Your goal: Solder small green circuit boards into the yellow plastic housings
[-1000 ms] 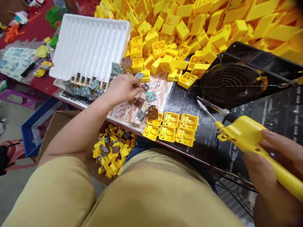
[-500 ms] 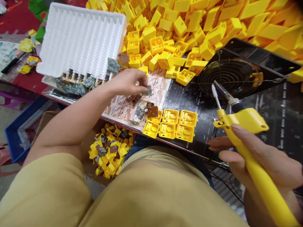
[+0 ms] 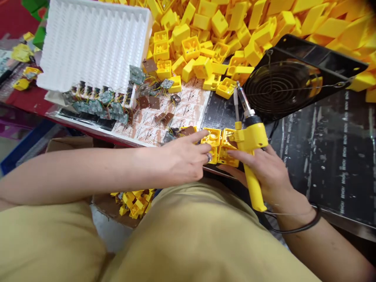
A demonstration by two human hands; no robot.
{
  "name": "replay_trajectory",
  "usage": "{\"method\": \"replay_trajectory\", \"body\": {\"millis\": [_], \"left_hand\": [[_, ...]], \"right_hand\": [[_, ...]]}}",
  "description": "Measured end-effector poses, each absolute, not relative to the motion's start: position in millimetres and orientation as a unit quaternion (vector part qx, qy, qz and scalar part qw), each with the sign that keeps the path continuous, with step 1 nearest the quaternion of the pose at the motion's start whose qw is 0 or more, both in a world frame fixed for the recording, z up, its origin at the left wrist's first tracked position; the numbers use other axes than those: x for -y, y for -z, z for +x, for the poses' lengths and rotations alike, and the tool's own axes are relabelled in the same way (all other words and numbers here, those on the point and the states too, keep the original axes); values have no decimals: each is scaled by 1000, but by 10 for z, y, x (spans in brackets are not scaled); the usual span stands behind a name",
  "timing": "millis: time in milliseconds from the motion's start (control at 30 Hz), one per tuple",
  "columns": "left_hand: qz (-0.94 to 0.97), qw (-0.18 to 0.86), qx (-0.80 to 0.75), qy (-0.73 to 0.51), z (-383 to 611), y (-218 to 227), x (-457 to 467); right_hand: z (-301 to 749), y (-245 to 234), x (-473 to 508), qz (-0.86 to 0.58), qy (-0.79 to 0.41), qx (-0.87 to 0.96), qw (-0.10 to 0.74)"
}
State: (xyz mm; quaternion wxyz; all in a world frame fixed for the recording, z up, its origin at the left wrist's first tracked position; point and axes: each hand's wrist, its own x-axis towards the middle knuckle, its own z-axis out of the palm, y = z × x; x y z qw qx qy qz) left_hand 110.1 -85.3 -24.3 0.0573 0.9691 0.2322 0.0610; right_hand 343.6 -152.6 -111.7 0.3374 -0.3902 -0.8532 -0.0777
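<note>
My right hand (image 3: 266,168) is wrapped around the yellow handle of a soldering gun (image 3: 254,137). Its metal tip and pale feed tube point up and away, near the fan. My left hand (image 3: 188,158) lies over the left part of a block of small yellow cases (image 3: 211,136) at the bench's front edge. Its index and middle fingers reach onto the cases, other fingers curl, and nothing shows in its grasp. The right fingertips touch the block's right side. A brown circuit board (image 3: 188,131) with wires sits just beyond the left hand, partly covered.
Behind lies a large heap of yellow cases (image 3: 202,66). A black fan (image 3: 282,86) leans at right. At left, a white foam tray (image 3: 94,43) stands by wired green circuit boards (image 3: 101,107). Below the bench, a cardboard box (image 3: 101,201) holds more yellow parts.
My left hand has let go of a small circuit board and come down and right onto the yellow cases. My right hand has brought the soldering gun left, beside the block.
</note>
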Motion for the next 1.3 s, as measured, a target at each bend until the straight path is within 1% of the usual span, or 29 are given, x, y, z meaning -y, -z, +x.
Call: {"method": "replay_trajectory", "body": {"millis": [67,100,133,200,267,433,600,667,733,767,900,933,967,1033,1100,1167,1233,1300], "left_hand": [[984,44,-148,-89,993,331,941],[984,50,-142,-99,904,340,938],[973,57,-189,-124,807,337,919],[923,92,-335,-167,626,338,870],[877,110,-433,-177,504,393,861],[828,-3,-517,-216,464,682,1076],[819,-94,-509,-250,742,913,1305],[815,-108,-501,-272,897,989,1327],[807,-76,-499,-306,1005,1041,1307],[805,-36,-494,-327,1025,1052,1284],[768,206,-451,-404,837,958,1131],[756,252,-442,-412,745,904,1084],[750,282,-435,-411,655,844,1041],[773,293,-419,-376,516,730,974],[825,252,-405,-304,478,658,953],[865,189,-402,-235,542,644,974],[883,138,-402,-199,661,678,1016],[892,110,-398,-186,776,729,1052]], "right_hand": [[3479,1114,1552,-397,93,844,349],[3504,1111,1566,-399,100,838,358],[3528,1107,1579,-402,105,832,368],[3564,1098,1597,-405,104,824,382],[3581,1088,1607,-403,95,821,392],[3583,1083,1641,-411,63,815,404],[3546,1112,1658,-417,33,808,414],[3526,1120,1650,-406,37,811,419],[3509,1122,1642,-397,46,817,416],[3499,1122,1639,-394,52,821,410],[3408,1121,1621,-395,63,830,388],[3365,1122,1609,-391,61,834,384],[3316,1124,1593,-385,59,839,380],[3207,1125,1546,-371,59,851,367],[3114,1117,1492,-367,68,861,346],[3065,1094,1449,-372,74,863,334],[3078,1056,1436,-377,72,858,341],[3151,999,1463,-383,66,846,365]]}}
